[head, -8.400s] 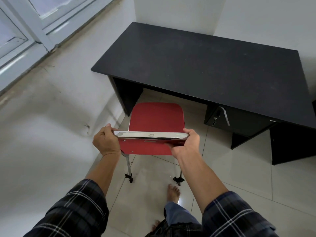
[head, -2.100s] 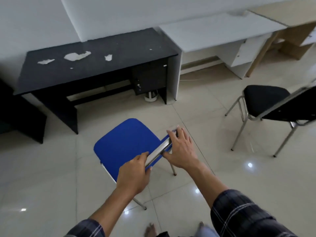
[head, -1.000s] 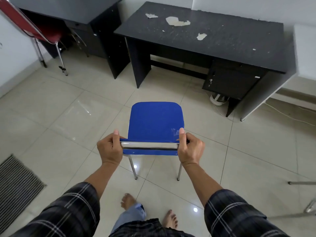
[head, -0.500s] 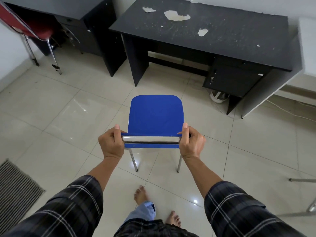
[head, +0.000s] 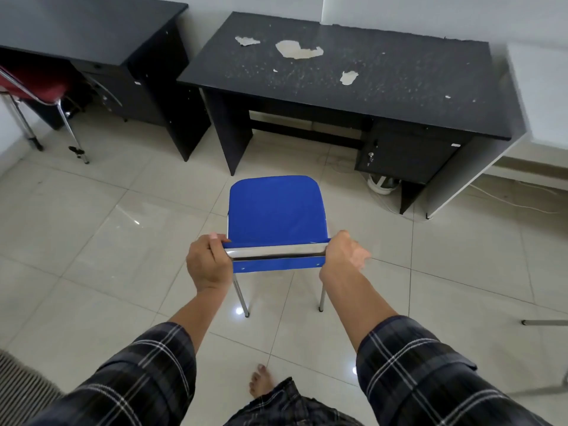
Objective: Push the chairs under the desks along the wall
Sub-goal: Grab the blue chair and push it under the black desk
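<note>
Fingers [head: 215,241] of both hands clamp my blue chair's [head: 275,207] backrest rail; pushed crooked, it could strike the black tabletop's [head: 353,75] drawer unit [head: 405,152].

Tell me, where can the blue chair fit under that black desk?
The open gap lies under the peeling black desk, between its left leg panel and the drawer unit. The blue chair faces it. Rightward is crowded: a white cable coil sits under the drawers.
</note>
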A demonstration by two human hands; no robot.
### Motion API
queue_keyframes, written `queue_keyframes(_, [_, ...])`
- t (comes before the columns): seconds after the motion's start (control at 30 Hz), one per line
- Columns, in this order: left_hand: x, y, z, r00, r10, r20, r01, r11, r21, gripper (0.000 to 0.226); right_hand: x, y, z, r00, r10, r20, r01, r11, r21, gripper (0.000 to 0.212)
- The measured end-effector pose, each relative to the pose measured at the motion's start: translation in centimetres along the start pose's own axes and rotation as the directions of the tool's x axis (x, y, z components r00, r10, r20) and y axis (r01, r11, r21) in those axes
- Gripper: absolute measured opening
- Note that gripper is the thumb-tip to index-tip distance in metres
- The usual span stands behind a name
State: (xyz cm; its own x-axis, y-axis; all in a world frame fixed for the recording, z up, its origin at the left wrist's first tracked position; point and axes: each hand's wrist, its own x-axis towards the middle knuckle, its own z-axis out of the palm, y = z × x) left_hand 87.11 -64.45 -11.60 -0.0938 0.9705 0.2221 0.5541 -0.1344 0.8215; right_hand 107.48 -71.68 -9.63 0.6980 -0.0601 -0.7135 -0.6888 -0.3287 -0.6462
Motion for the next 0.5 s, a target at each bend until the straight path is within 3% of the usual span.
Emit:
queue_keyframes(0.07, [-0.1, 0.4, 0.7, 0.993, -0.113, -0.04, 0.114, 0.993, 0.021, 0.042, 0.2, 0.0, -0.1, 0.993, -0.096, 0.068, 0.097, 0.995, -0.021, 0.037])
queue_keyframes(0.1, [-0.1, 0.7, 1.1, 0.964, -0.259, -0.054, 0.259, 0.966, -0.018, 0.048, -0.3, -0.5, 0.1, 0.981, -0.05, 0.189, 0.036, 0.996, 0.077, 0.028])
queue_keyframes(0.13, [-0.1, 1.3, 1.4, 0.882, -0.467, -0.065, 0.46, 0.883, -0.095, 0.062, -0.2, -0.5, 0.6, 0.968, -0.02, 0.25, -0.006, 0.995, 0.101, 0.023])
queue_keyframes(0.2, [0.3, 3.1, 1.6, 0.541, -0.84, 0.045, 0.792, 0.491, -0.363, 0.075, -0.4, -1.2, 0.8, 0.953, 0.064, 0.296, -0.141, 0.959, 0.248, 0.023])
queue_keyframes(0.23, [0.8, 4.3, 1.4, 0.399, -0.891, 0.218, 0.836, 0.256, -0.486, 0.063, -0.5, -1.7, 0.9, 0.96, 0.125, 0.251, -0.19, 0.949, 0.252, 0.027])
queue_keyframes(0.27, [1.2, 5.0, 1.3, 0.328, -0.855, 0.402, 0.833, 0.061, -0.55, 0.047, 0.0, -1.9, 1.0, 0.932, 0.233, 0.278, -0.317, 0.897, 0.308, 0.034])
queue_keyframes(0.3, [1.6, 5.4, 1.1, 0.315, -0.784, 0.534, 0.826, -0.051, -0.562, 0.037, -0.1, -2.3, 1.3, 0.918, 0.248, 0.31, -0.354, 0.865, 0.355, 0.038])
queue_keyframes(0.33, [2.0, 5.3, 1.1, 0.334, -0.725, 0.602, 0.815, -0.098, -0.571, 0.035, -0.7, -2.7, 1.4, 0.907, 0.238, 0.347, -0.363, 0.861, 0.357, 0.037])
queue_keyframes(0.43, [3.0, 5.3, 1.2, 0.393, -0.639, 0.662, 0.801, -0.117, -0.588, 0.042, -1.3, -3.6, 1.3, 0.863, 0.209, 0.461, -0.417, 0.809, 0.414, 0.023])
queue_keyframes(0.5, [3.8, 6.0, 1.5, 0.396, -0.637, 0.662, 0.806, -0.105, -0.583, 0.043, -0.9, -3.9, 2.0, 0.84, 0.212, 0.5, -0.435, 0.813, 0.387, 0.025])
